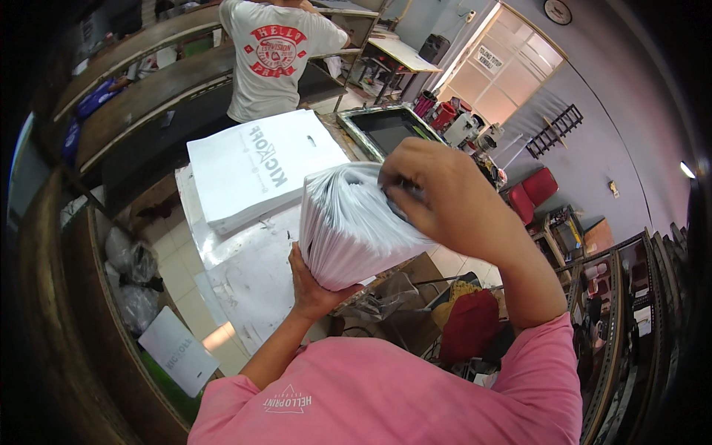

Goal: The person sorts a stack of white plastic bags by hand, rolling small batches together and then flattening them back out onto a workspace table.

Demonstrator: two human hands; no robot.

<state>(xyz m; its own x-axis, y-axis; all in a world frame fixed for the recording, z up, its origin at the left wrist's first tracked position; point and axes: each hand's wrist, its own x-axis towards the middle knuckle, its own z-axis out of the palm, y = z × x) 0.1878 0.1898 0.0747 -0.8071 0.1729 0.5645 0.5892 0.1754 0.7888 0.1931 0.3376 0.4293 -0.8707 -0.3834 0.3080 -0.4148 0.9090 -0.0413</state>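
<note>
A thick bundle of thin white bags (363,230) is held up in front of me, its many edges fanned and curving over at the top. Beneath its lower left corner my left hand (317,291) supports it, fingers along the side and thumb below. My right hand (437,196) is closed on the bundle's upper right part, with its fingers curled; the fingertips are partly hidden and a little blurred. Just beyond, a neat stack of white printed bags (252,159) with a small handle slot lies on the white worktable (248,285).
A framed printing screen (389,130) lies behind the bundle, near cans and bottles (452,119). A person in a white shirt (274,44) stands at the shelves across the table. One printed bag (178,352) lies at lower left. Metal racks (615,334) stand at right.
</note>
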